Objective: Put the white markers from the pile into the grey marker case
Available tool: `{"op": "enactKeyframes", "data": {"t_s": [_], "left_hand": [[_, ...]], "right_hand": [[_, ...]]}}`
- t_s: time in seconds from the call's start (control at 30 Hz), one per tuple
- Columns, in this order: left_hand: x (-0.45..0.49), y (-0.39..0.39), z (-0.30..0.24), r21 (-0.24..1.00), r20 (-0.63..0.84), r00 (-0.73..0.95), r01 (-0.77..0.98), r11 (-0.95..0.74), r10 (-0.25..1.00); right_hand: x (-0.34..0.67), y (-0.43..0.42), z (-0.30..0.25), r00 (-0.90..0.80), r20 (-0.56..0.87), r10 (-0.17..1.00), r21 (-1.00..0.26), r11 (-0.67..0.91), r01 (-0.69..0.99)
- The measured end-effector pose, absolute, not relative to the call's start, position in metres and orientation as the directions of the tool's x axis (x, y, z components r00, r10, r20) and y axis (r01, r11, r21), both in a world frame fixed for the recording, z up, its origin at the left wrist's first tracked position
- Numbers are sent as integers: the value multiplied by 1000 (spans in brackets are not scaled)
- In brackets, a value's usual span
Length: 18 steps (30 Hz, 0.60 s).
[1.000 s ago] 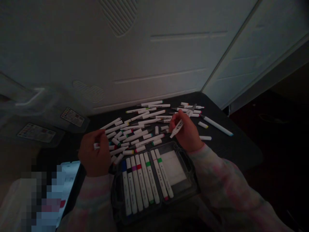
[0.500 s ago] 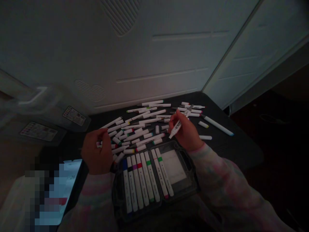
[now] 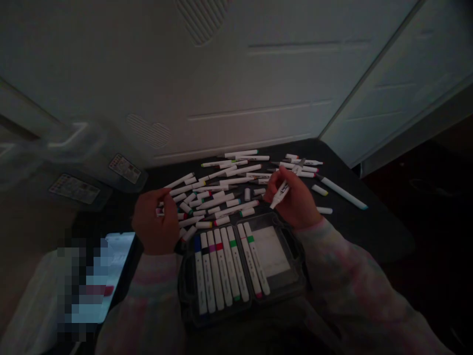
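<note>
My right hand (image 3: 295,199) is closed round a white marker (image 3: 281,193), held slanting above the right side of the pile. The marker's light lower end points toward the case, and its grey end sticks up past my fingers. To the left, my left hand (image 3: 155,219) is closed with the fingertips curled in at the edge of the pile. Something small and whitish shows between its fingers, but I cannot make out what it is. Below my hands lies an open dark clear-plastic case (image 3: 247,296). Several white markers (image 3: 220,266) with coloured bands stand in a row inside it.
Loose markers and caps (image 3: 229,201) lie scattered over the dark tabletop (image 3: 377,231). A blue-tipped marker (image 3: 343,192) rests at the right. At the left are a lit phone (image 3: 120,256) and clear boxes with labels (image 3: 76,188). A pale panel (image 3: 251,84) rises behind.
The whole view has shifted, so everything sits a little further right and slightly higher. Both hands keep nearly the same pose, and the marker stays in my right hand.
</note>
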<state>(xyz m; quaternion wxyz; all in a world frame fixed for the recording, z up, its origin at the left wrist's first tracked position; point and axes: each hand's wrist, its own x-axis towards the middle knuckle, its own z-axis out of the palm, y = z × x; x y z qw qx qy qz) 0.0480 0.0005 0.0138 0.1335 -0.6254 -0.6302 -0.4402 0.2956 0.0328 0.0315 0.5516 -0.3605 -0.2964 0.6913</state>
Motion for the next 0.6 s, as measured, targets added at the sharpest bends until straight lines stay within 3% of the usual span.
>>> {"op": "enactKeyframes", "data": {"t_s": [0.2,0.6], "left_hand": [[47,2,13,260,777,-90,947,-188,623],[50,0,14,277,751,-62,933,-229,657]], "right_hand": [[296,33,32,-138,-167,976,-801,-216,-559],[294,32,33,-130,-183,974,-817,-224,-531]]}}
